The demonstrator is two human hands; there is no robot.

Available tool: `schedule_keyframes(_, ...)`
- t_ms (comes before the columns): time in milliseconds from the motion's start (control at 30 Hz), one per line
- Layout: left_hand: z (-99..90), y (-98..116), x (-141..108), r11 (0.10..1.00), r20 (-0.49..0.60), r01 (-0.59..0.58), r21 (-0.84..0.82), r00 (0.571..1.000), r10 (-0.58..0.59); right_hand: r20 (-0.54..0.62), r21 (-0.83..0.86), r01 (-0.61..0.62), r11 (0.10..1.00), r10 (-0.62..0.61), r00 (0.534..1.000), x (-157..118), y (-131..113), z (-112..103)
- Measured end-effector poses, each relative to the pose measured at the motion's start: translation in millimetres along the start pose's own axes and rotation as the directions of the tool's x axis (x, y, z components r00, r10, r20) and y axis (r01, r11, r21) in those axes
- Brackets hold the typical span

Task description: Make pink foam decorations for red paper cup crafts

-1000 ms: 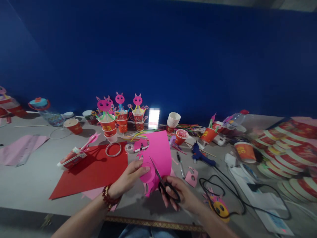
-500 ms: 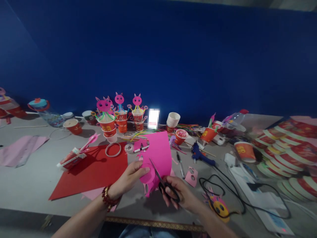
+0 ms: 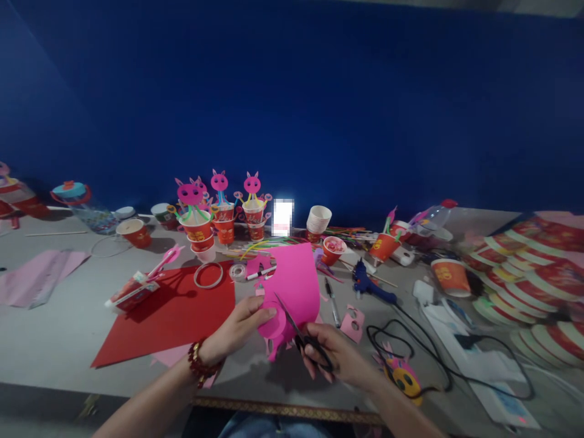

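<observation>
My left hand (image 3: 250, 320) pinches a pink paper disc (image 3: 272, 322) together with the bright pink sheet (image 3: 294, 277) behind it, thumb on top of the disc. My right hand (image 3: 326, 350) has its fingers in the black handles of a pair of scissors (image 3: 298, 334). The blades point up and left, lying over the sheet close to the disc's right edge. Curved cut-outs mark the sheet's left side. Below the disc hangs a cut pink scrap. Under and left of my left hand lies a red sheet (image 3: 182, 316).
Several paper cups (image 3: 198, 231) with pink animal faces stand at the back. A blue glue gun (image 3: 371, 285) and its looped black cord lie right, beside a white power strip (image 3: 479, 365). A marker (image 3: 332, 302), a tape roll (image 3: 237, 272) and stacked cups (image 3: 533, 274) surround the work.
The pink sheet has turned slightly, its right edge shifting a little to the right. Both hands keep nearly the same place and grip.
</observation>
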State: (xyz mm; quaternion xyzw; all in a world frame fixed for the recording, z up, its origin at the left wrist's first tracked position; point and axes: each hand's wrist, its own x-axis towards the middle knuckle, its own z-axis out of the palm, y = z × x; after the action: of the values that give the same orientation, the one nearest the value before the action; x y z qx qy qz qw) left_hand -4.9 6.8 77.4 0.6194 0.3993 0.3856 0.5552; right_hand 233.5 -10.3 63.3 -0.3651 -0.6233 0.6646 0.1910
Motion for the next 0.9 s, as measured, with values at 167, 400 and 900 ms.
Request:
schedule_keyframes(167,0.3,-3,1,1.0,-0.016,-0.005,0.009,1.0,0.005,-0.005,-0.018,0.022,1.0,-0.023,1.0,-1,1,-2)
schedule_keyframes(400,0.8,-1,2,1.0,-0.03,-0.024,0.012,0.999,0.025,-0.017,-0.009,0.042,0.999,-0.042,0.999,0,3,0)
schedule_keyframes(900,11.2,-11,4,0.997,-0.128,-0.073,-0.015,0.989,0.07,-0.048,0.018,-0.027,0.999,0.028,0.998,5,4,1)
